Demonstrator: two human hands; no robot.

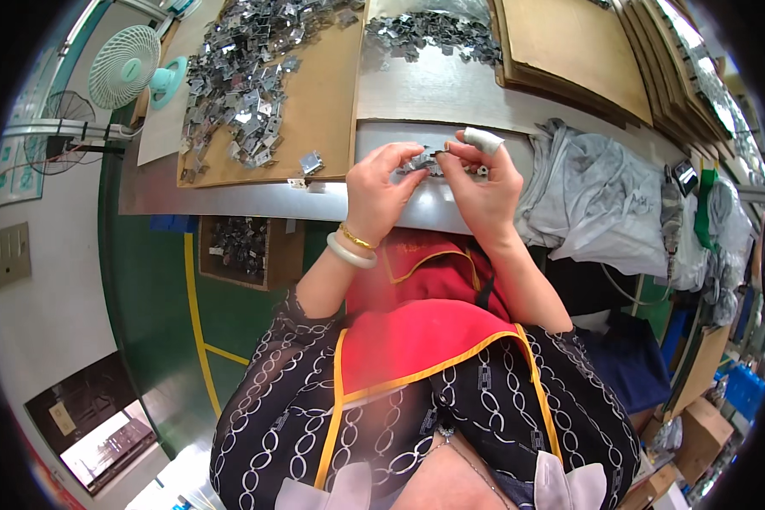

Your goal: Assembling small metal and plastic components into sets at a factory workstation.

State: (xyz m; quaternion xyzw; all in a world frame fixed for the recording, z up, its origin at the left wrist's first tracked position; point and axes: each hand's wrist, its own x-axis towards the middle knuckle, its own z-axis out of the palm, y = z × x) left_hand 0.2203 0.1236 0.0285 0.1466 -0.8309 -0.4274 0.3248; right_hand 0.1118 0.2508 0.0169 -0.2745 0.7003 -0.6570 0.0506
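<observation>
Over the metal table edge, my left hand (381, 189) pinches a small silver metal piece (414, 161) between thumb and fingers. Facing it, my right hand (487, 189) is closed with thumb and forefinger together on a small dark metal piece (438, 153). The fingers partly hide both pieces, and I cannot tell whether they touch. A white wrap (484, 139) covers one right finger. More small metal parts (482, 171) lie just beneath the hands. A single bent metal piece (312, 162) rests near the cardboard's edge, left of my left hand.
A heap of metal parts (238, 93) covers the brown cardboard (321, 102) at left. Another pile (433, 36) sits farther back. Stacked cardboard sheets (574, 51) stand back right, with grey-white cloth bags (599, 191) nearer. Below the table is a box (282, 255) of dark parts.
</observation>
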